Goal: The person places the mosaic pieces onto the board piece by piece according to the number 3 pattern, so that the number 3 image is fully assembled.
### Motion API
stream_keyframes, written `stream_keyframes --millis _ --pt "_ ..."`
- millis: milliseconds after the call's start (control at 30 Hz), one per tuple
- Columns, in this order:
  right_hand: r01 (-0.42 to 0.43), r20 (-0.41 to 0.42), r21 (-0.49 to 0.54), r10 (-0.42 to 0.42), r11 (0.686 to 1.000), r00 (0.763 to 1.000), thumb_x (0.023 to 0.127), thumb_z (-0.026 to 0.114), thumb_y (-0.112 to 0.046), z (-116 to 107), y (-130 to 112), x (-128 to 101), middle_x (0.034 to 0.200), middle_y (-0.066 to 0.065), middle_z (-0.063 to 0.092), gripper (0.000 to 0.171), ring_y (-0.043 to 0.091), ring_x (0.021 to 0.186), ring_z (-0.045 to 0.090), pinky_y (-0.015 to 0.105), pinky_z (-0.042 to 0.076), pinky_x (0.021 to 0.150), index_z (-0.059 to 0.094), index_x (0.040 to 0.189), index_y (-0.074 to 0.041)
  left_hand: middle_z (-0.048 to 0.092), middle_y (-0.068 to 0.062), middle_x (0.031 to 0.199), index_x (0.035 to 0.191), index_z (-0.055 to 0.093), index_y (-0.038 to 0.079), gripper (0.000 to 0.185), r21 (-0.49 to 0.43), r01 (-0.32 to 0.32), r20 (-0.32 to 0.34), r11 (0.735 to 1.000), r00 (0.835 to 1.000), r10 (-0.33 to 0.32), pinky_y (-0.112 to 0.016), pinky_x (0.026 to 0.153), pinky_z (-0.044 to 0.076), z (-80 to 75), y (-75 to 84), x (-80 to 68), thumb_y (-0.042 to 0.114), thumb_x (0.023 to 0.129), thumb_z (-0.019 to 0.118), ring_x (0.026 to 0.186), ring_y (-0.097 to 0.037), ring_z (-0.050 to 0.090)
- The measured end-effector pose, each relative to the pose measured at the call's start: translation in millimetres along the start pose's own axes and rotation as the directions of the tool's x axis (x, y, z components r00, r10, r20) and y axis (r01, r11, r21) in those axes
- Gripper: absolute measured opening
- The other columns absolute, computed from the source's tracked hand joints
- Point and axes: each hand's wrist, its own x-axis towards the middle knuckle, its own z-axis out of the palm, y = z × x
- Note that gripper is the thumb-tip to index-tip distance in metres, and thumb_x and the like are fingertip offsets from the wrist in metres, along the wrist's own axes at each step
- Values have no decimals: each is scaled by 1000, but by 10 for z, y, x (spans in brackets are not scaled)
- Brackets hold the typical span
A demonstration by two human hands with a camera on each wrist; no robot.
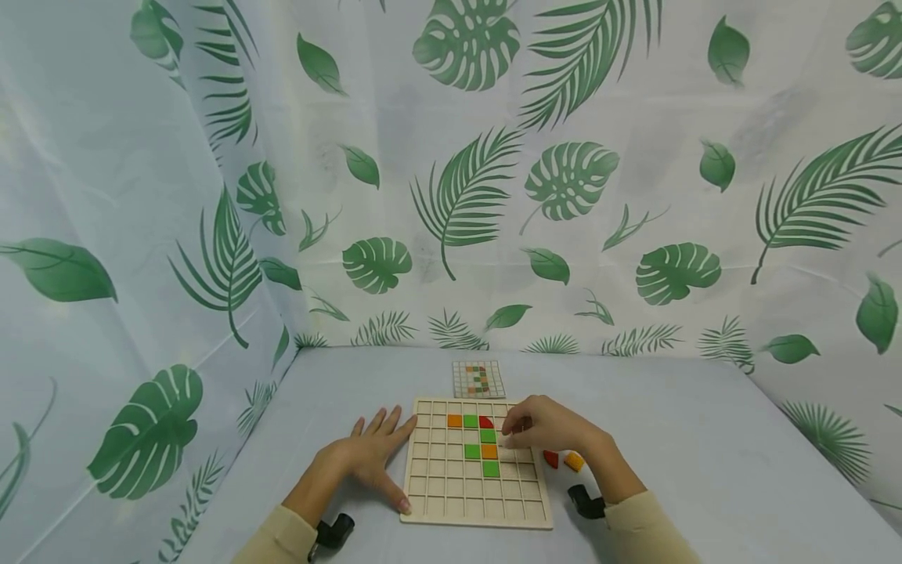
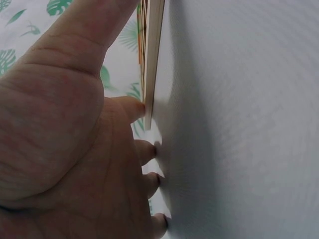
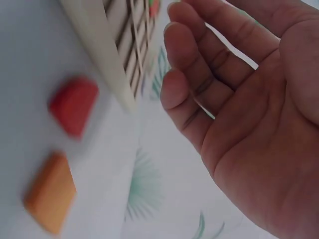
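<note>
I see the left hand (image 1: pixel 372 458) flat, fingers straight, pressed to the board's (image 1: pixel 437 493) left edge to brace it. Right hand (image 1: pixel 546 427) hovers over the board's top-right cells, fingers loosely curled, empty. Red piece (image 1: pixel 550 459) and orange piece (image 1: pixel 574 461) wait off the right edge.

Both arms wear long pale beige sleeves (image 1: pixel 282 536); a small black wrist-mounted camera (image 1: pixel 334 533) sits at each cuff.

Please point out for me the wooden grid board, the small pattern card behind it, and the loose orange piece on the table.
wooden grid board (image 1: pixel 451 501), head view, on its empty lower squares.
pattern card (image 1: pixel 478 379), head view, on its middle.
loose orange piece (image 1: pixel 574 461), head view, on its top face.
</note>
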Motion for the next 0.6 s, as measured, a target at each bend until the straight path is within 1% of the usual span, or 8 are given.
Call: stream_keyframes --millis 133,300,600 --pt "-56 -39 -8 56 998 998 86 73 -23 -137 119 -113 84 -10 67 11 14 75 59 30 51 64 73 95 -17 -6 -14 161 156 4 25 136 0 -8 -3 1000 1000 8 -64 111 -2 1 -2 -2 79 52 73 146 -38 -8" --pt "-112 -43 -5 111 994 993 83 76 -21 -241 229 -219 81 -6 66 13 17 72 58 32 50 62 72 93 -15 -5 -14 161 156 5 24 136 2 -10 -7 1000 1000 10 -65 111 -1 3 -5 -4 79 52 73 146 -38 -7" --pt "-146 -34 19 146 989 989 81 77 -22 -256 293 -260 79 -3 65 13 18 72 56 34 47 61 72 91 -15 -5 -13 161 156 5 25 137 12 5 -5 1000 1000 -5 -64 111 -1 7 -5 6 80 51 73 146 -37 -7"
